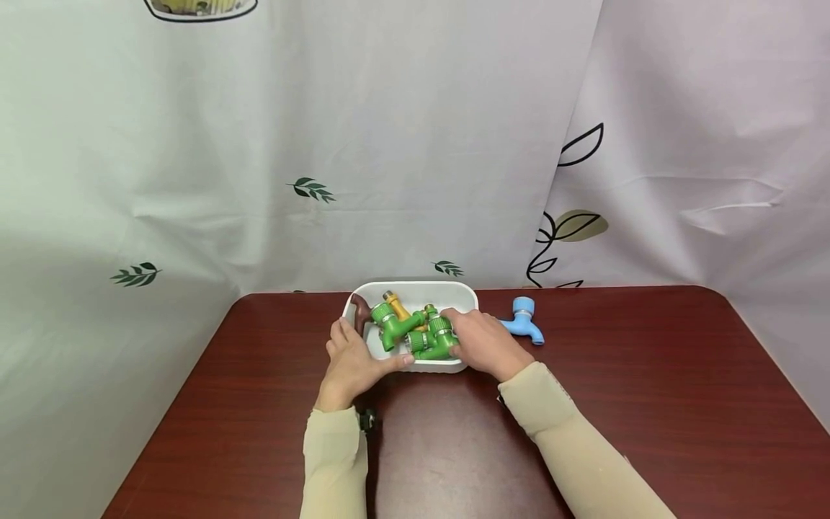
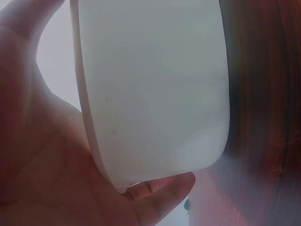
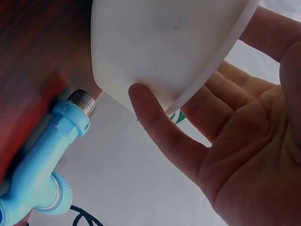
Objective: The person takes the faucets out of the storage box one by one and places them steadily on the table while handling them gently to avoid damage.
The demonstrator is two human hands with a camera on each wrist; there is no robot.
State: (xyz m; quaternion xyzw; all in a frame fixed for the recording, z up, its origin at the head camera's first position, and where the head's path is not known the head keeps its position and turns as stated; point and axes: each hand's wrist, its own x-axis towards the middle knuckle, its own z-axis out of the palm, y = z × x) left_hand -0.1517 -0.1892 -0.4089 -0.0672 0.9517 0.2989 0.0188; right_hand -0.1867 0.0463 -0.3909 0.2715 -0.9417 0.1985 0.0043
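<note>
A white tray [image 1: 372, 290] holds several taps: a brown one [image 1: 360, 314], a yellow one [image 1: 396, 305] and green ones. My left hand [image 1: 350, 364] grips the tray's left end, thumb along the front rim; the left wrist view shows its fingers [image 2: 162, 195] against the outer wall [image 2: 155, 94]. My right hand [image 1: 489, 344] reaches over the right rim, with thumb and index finger around a green tap [image 1: 439, 349]. In the right wrist view, one finger of my right hand [image 3: 244, 122] lies outside the tray wall [image 3: 155, 47]; the other fingertips are hidden behind the rim.
A blue tap [image 1: 522, 321] lies on the dark red table [image 1: 648, 375], just right of the tray; the right wrist view shows the threaded end of this blue tap [image 3: 44, 150] near the tray. A pale curtain [image 1: 415, 144] with leaf prints hangs behind the table's back edge.
</note>
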